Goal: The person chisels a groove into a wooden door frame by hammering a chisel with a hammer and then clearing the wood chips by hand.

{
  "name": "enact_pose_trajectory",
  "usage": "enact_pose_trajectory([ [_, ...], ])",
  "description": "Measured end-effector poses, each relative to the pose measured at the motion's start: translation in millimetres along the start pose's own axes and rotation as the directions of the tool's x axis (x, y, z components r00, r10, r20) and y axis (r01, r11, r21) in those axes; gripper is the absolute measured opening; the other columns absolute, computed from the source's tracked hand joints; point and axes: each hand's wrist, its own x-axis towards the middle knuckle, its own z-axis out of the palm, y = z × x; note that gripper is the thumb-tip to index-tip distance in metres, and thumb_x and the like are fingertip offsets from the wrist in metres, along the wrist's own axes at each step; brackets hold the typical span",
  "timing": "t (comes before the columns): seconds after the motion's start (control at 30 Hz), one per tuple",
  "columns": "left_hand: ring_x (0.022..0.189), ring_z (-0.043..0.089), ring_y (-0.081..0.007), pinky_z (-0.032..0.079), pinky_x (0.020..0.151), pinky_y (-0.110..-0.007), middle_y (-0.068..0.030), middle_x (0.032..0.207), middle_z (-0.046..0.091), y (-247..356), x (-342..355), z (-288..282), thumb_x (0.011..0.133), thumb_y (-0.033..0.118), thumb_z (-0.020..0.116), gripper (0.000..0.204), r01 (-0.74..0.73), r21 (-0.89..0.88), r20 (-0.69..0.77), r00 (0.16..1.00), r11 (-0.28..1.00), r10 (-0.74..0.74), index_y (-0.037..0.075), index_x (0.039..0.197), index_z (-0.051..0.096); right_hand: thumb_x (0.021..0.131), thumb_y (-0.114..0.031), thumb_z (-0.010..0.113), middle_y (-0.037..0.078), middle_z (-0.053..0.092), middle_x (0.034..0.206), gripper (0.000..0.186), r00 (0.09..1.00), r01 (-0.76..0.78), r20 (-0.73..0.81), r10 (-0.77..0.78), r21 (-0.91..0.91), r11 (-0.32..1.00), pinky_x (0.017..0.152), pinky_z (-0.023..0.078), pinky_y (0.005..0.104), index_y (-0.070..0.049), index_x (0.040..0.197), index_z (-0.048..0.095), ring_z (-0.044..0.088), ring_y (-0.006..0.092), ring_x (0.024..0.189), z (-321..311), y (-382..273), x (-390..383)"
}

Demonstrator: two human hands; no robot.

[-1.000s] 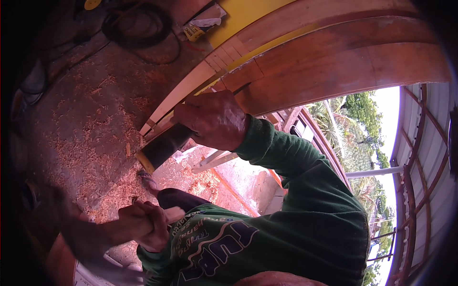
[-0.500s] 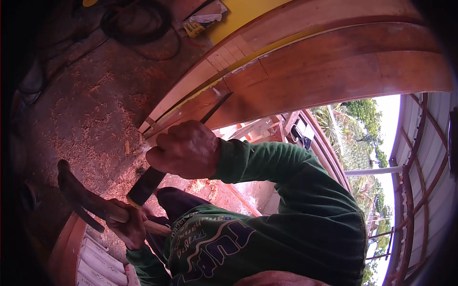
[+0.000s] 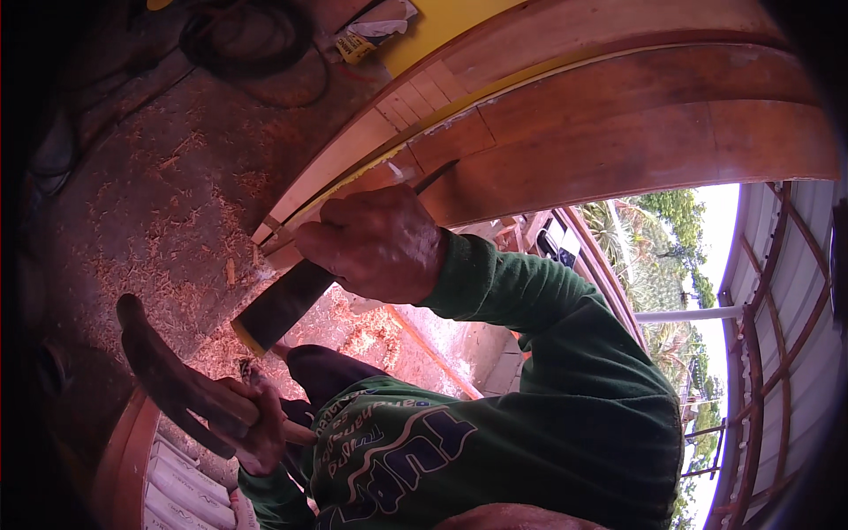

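My right hand (image 3: pixel 375 243) is wrapped round a chisel (image 3: pixel 283 307) with a thick dark handle and a yellowish butt end. Its narrow dark blade points at a reddish-brown curved plank wall (image 3: pixel 601 132), its tip over the plank near a thin joint line; whether it touches, I cannot tell. Lower left, my left hand (image 3: pixel 258 435) closes round the pale wooden handle of a hammer-like tool (image 3: pixel 163 367) with a long, curved, dark head. That head stands apart from the chisel's butt.
A yellow seam (image 3: pixel 380 166) runs along the plank wall's edge. Wood shavings (image 3: pixel 190 208) litter the floor. A coiled dark hose or cable (image 3: pixel 252 40) lies at the top left, near a yellow-and-white packet (image 3: pixel 358 44). White wrapped packages (image 3: pixel 181 486) lie at the lower left.
My right hand and the chisel have shifted right and slightly up, the blade tip further along the plank. My left hand and the hammer-like tool have moved slightly right, away from the chisel's butt.
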Motion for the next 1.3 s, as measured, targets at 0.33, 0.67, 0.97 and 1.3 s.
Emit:
enact_pose_trajectory([
  [0.33,0.057,0.057,-0.0162,0.046,0.050,-0.027,-0.0077,0.075,0.054,25.1,-9.2,23.3,0.081,-0.009,0.058,0.022,-0.157,-0.438,-0.158,0.983,0.885,0.095,0.000,0.094,0.043,0.061,-0.014,0.070,0.004,0.052,0.068,0.026,0.998,0.036,-0.056,-0.032,0.063,0.997,0.050,0.047,0.0382,-0.013,0.086,0.062,0.059,0.0229,0.060,-8.6,0.7,-0.3],
  [0.67,0.083,0.056,-0.0197,0.047,0.077,-0.031,-0.0117,0.093,0.057,-53.5,-3.7,35.8,0.090,0.010,0.057,0.019,-0.063,-0.815,0.093,0.967,0.576,0.237,0.004,0.107,0.051,0.057,-0.015,0.075,0.004,0.059,0.073,0.032,1.000,-0.009,0.027,0.009,-0.001,1.000,0.057,0.050,0.0394,-0.014,0.087,0.062,0.064,0.0256,0.069,-8.0,-0.7,-0.7],
  [0.97,0.047,0.048,-0.0133,0.041,0.044,-0.027,-0.0048,0.067,0.050,-63.0,-0.5,-21.1,0.075,-0.015,0.056,0.027,0.063,-0.453,-0.141,0.980,0.889,-0.142,0.006,0.090,0.046,0.071,-0.016,0.064,0.004,0.059,0.071,0.022,0.976,0.021,0.219,-0.007,-0.058,0.998,0.056,0.052,0.0356,-0.014,0.092,0.064,0.063,0.0239,0.066,57.7,-5.7,-13.2],
  [1.3,0.054,0.051,-0.0126,0.044,0.043,-0.024,-0.0068,0.076,0.048,-31.2,-1.6,-6.0,0.078,-0.012,0.061,0.025,-0.179,0.117,-0.026,0.983,0.977,0.184,0.004,0.089,0.046,0.063,-0.014,0.068,0.005,0.053,0.065,0.024,0.989,-0.008,0.144,0.020,-0.078,0.997,0.051,0.048,0.0390,-0.013,0.085,0.059,0.060,0.0251,0.061,16.9,-2.6,-2.5],
])
